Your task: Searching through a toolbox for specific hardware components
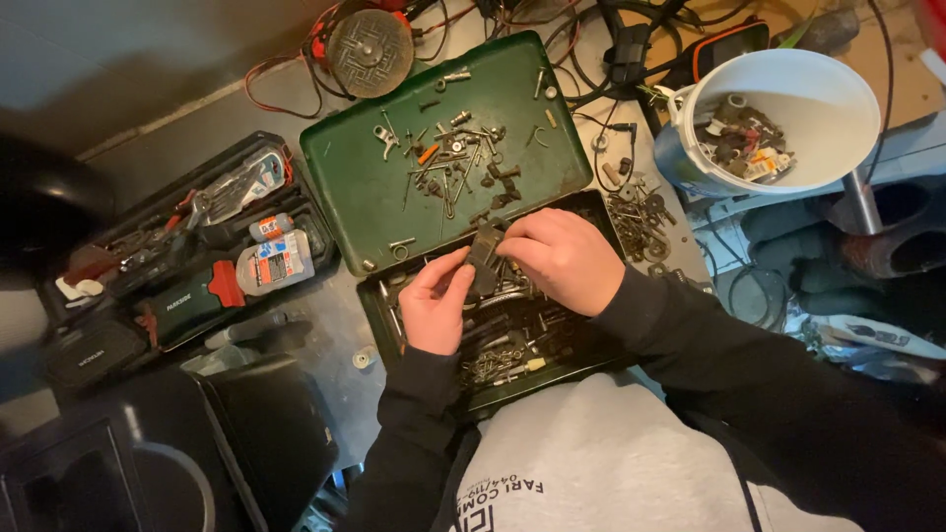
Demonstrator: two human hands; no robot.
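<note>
My left hand (435,300) and my right hand (560,258) meet over a green metal toolbox (379,315) full of dark metal parts. Both hands grip one dark, flat metal piece (484,254) between their fingers, held just above the box. The toolbox's open lid (360,192) lies flat behind it, strewn with several screws, bolts and small fittings (448,158). My sleeves are black.
A white bucket (838,94) with small parts stands at the right. A black tool case (202,251) with bottles and tools lies at the left. A round wire brush wheel (370,51), cables and loose keys (636,212) lie around the lid. A dark bin (266,433) stands lower left.
</note>
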